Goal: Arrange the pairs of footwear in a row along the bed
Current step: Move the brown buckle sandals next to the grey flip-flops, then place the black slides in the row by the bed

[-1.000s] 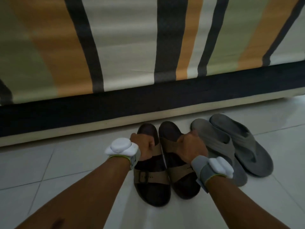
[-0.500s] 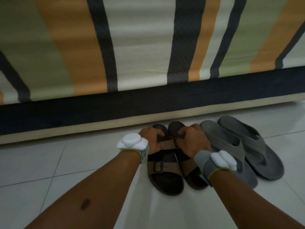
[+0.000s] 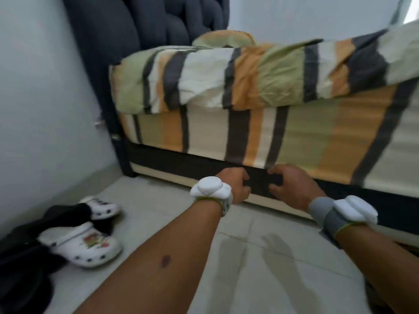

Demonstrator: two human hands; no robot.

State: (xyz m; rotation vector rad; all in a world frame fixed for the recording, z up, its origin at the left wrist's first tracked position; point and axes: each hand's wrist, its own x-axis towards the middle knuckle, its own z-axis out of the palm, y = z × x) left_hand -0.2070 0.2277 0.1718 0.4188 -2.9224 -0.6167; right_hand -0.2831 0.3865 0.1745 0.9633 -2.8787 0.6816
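A pair of white clogs lay on the pale tiled floor [image 3: 240, 275], well apart from the bed [image 3: 260, 132] and off toward its headboard end, close to the wall [image 3: 45, 87]. The nearer clog [image 3: 82, 244], with coloured charms on its top, sat partly on a heap of black fabric [image 3: 20, 257]; the farther clog [image 3: 102, 207] lay beyond it, half hidden under the same dark cloth. The two were not side by side.

Both hands hung in the air in front of the bed's dark base band [image 3: 181, 164], holding nothing. The left hand [image 3: 235, 184] had its fingers loosely curled, empty; the right hand [image 3: 292, 184], just beside it, was also part-open and empty. Each wrist wore a white device on a strap.

A striped blanket [image 3: 226, 75] in green, orange, cream and charcoal lay bunched on the mattress above the hands. A dark padded headboard [image 3: 147, 21] rose behind the bed.
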